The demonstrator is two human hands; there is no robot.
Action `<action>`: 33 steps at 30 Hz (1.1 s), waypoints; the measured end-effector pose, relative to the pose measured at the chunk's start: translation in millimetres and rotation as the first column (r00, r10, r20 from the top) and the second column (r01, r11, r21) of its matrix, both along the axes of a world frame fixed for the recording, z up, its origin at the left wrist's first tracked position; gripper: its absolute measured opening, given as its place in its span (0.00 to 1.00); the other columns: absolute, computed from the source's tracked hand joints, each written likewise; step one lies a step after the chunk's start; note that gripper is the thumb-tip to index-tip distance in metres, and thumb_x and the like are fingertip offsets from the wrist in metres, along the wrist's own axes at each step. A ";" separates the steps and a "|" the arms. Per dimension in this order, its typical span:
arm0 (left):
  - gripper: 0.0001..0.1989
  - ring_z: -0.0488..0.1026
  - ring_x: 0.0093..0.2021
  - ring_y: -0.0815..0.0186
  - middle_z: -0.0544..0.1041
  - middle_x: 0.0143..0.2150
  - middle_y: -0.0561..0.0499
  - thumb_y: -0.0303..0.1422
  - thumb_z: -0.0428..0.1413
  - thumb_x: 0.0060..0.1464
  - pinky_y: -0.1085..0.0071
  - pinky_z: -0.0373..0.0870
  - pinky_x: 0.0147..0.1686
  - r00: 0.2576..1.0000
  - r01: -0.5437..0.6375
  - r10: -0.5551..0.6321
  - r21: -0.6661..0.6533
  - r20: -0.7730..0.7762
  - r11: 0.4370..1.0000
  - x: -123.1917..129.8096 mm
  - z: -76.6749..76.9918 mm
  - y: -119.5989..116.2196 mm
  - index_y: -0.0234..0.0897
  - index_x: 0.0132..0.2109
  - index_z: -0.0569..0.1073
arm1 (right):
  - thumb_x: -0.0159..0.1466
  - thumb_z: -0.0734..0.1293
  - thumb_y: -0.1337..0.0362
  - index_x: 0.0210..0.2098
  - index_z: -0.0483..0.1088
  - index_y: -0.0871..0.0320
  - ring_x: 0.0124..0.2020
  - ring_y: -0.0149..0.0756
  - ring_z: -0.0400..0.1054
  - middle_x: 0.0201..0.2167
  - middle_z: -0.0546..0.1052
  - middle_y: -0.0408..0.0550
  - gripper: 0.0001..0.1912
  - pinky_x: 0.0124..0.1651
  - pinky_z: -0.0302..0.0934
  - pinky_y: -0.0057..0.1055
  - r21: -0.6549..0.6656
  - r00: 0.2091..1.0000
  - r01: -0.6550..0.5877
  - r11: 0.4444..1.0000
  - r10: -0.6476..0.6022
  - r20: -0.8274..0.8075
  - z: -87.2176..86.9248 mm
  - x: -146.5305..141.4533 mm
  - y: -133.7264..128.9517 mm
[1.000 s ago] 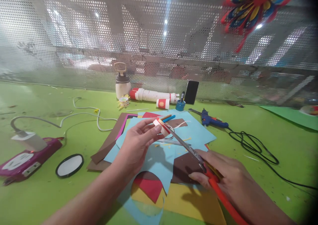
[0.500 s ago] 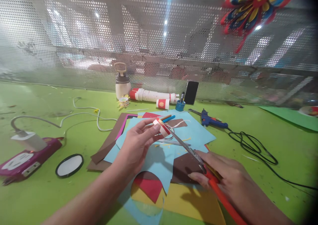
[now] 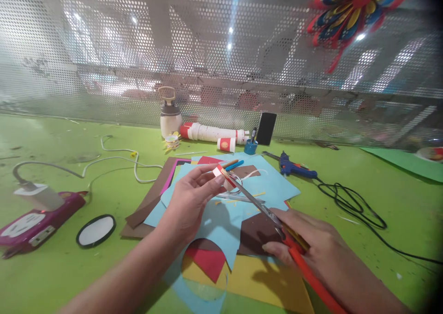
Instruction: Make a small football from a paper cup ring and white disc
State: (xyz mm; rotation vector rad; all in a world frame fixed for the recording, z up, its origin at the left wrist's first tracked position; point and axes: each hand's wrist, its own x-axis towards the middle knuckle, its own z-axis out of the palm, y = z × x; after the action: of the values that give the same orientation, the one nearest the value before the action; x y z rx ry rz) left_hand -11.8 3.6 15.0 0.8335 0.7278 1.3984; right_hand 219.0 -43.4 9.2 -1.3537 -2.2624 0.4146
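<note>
My left hand (image 3: pixel 188 198) pinches a small red and white piece of paper cup (image 3: pixel 224 176) above the stack of coloured paper. In my right hand (image 3: pixel 311 244) is a pair of scissors (image 3: pixel 258 204) with red handles, its blade tips against the cup piece. A thin white strip (image 3: pixel 255 173) curls out near the tips. Behind the piece lie an orange-brown and a blue pen-like stick (image 3: pixel 237 164). Beneath the hands are light blue sheets (image 3: pixel 214 217), brown paper (image 3: pixel 258 238) and a yellow sheet (image 3: pixel 266 281).
A blue glue gun (image 3: pixel 296 167) with a black cord lies right. At the back stand a spray bottle (image 3: pixel 170 120), white cup tube (image 3: pixel 218 134), paper cup (image 3: pixel 226 144), blue pen holder (image 3: pixel 251 147) and dark phone-like slab (image 3: pixel 266 128). Left are a purple power strip (image 3: pixel 41 221) and round black-rimmed disc (image 3: pixel 96 231).
The cup piece has turned slightly in my left fingers, and the scissors' tips have shifted a little on it. Both hands otherwise stay nearly in place.
</note>
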 end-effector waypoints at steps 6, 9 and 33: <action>0.13 0.80 0.40 0.62 0.83 0.38 0.46 0.31 0.68 0.49 0.63 0.72 0.48 1.000 -0.004 0.004 0.017 -0.003 1.000 1.0 0.1 -0.7 0.35 0.43 0.78 | 0.66 0.67 0.56 0.46 0.74 0.53 0.34 0.36 0.72 0.35 0.78 0.44 0.11 0.38 0.66 0.31 0.016 1.000 -0.003 1.000 0.003 -0.018 -2.6 -0.1 0.5; 0.14 0.80 0.40 0.62 0.84 0.38 0.46 0.31 0.68 0.49 0.64 0.72 0.48 1.000 -0.010 0.010 0.028 0.001 1.000 1.3 0.7 -1.7 0.34 0.43 0.78 | 0.67 0.67 0.56 0.46 0.74 0.53 0.35 0.37 0.73 0.36 0.79 0.44 0.11 0.38 0.67 0.31 0.021 1.000 -0.016 1.000 0.016 -0.019 -2.6 0.4 0.3; 0.14 0.80 0.39 0.62 0.84 0.37 0.46 0.31 0.70 0.46 0.63 0.72 0.47 0.999 -0.052 0.053 0.027 -0.003 0.998 1.5 -0.8 0.9 0.35 0.41 0.80 | 0.66 0.68 0.58 0.45 0.74 0.53 0.30 0.36 0.73 0.31 0.79 0.43 0.10 0.34 0.68 0.30 0.098 1.000 -0.013 0.995 0.013 0.004 -1.4 -2.7 -1.1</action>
State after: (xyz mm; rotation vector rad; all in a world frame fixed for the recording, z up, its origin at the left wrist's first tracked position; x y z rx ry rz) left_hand -10.3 4.5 14.2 0.8440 0.7398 1.4567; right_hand 216.3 -44.5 7.7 -1.2924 -2.2643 0.3021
